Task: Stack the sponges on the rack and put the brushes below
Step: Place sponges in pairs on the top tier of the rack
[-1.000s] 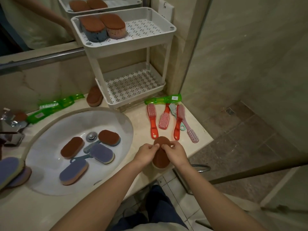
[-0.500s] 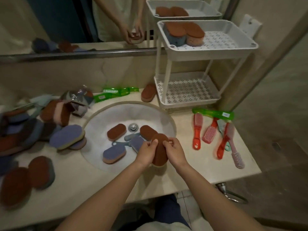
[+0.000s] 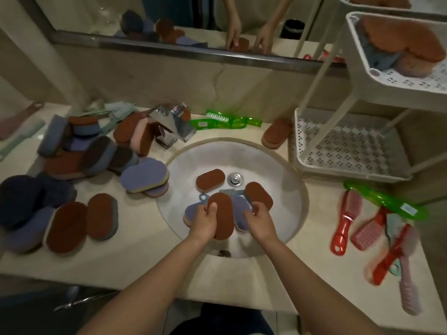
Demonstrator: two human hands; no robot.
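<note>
Your right hand [image 3: 260, 220] has come off the brown-topped sponge [image 3: 221, 216] that both hands shared half a second ago. Your left hand [image 3: 205, 223] alone grips it now, thumb on the brown face, holding it on end over the sink [image 3: 287, 184].

The right hand's fingers curl at the near edge of a second brown sponge [image 3: 258, 195] just beyond them; whether they have closed on it, you cannot tell from here. Freeing that hand looks like a way to carry two pieces in one trip.

Under both hands lie purple sponges [image 3: 192, 211]. Just beyond your left hand, a third brown sponge [image 3: 210, 181] sits beside the drain [image 3: 234, 178].

Well to the left of your left hand is the loose sponge pile [image 3: 84, 146]. To the right of your right hand, a red brush [image 3: 346, 221] and a green brush [image 3: 377, 197] lie on the counter near the lower tier [image 3: 338, 153], where they belong.

Farther up and right, the top tier [image 3: 416, 81] already holds stacked sponges [image 3: 401, 42].

A white sticker [image 3: 408, 209] on the green brush is too blurred to read.
</note>
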